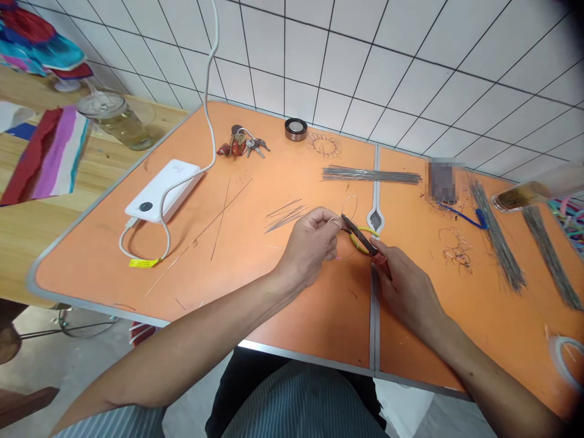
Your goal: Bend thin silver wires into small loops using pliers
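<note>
Over the middle of the orange table, my left hand (314, 240) is closed in a pinch on a thin wire loop (350, 204). My right hand (406, 286) is wrapped round the red handles of dark-jawed pliers (360, 234). The tips of the pliers meet the wire beside my left fingertips. Behind the pliers a yellow ring-shaped object (359, 244) partly shows. Short cut wires (286, 216) lie just left of my left hand. Beyond both hands rests a bundle of straight wires (371, 175), lying across the table's seam.
A white power bank (166, 190) with a cable, keys (244, 143), a tape roll (296, 129) and a coiled wire ring (325, 145) lie left and behind. On the right are wire bundles (499, 237), tangled wire (456, 250) and a clear container (524, 196).
</note>
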A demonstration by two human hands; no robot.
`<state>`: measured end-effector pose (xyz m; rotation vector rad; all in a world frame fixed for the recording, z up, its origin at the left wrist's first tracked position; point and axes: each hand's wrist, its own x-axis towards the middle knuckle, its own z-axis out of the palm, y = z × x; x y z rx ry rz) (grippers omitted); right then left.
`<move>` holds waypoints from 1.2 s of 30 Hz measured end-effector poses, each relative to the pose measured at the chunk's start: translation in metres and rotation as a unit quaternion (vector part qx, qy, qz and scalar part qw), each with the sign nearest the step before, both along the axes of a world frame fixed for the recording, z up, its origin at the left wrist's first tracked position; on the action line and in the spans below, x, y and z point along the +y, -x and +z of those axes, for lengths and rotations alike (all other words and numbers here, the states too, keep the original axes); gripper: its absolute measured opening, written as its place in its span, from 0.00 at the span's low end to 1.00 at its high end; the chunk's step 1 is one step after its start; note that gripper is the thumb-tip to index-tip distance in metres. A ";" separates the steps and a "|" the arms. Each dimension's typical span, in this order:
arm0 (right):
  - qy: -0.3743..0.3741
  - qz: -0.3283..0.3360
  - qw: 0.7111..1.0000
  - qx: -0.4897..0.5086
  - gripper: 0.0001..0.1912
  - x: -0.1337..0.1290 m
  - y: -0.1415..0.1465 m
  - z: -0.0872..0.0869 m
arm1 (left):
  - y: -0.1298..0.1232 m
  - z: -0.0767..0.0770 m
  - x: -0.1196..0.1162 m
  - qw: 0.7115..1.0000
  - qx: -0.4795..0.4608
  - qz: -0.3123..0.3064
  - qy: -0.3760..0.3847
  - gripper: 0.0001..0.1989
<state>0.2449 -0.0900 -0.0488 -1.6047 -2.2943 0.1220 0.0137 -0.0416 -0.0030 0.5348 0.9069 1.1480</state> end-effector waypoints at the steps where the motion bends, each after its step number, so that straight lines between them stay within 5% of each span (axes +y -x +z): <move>1: 0.003 -0.004 1.000 -0.002 0.22 0.000 0.000 0.000 | 0.000 0.000 0.000 1.000 0.000 -0.001 0.002 0.11; 36: 0.082 0.008 0.993 0.083 0.17 0.004 0.000 0.008 | 0.003 -0.013 0.005 0.999 -0.024 -0.030 0.016 0.07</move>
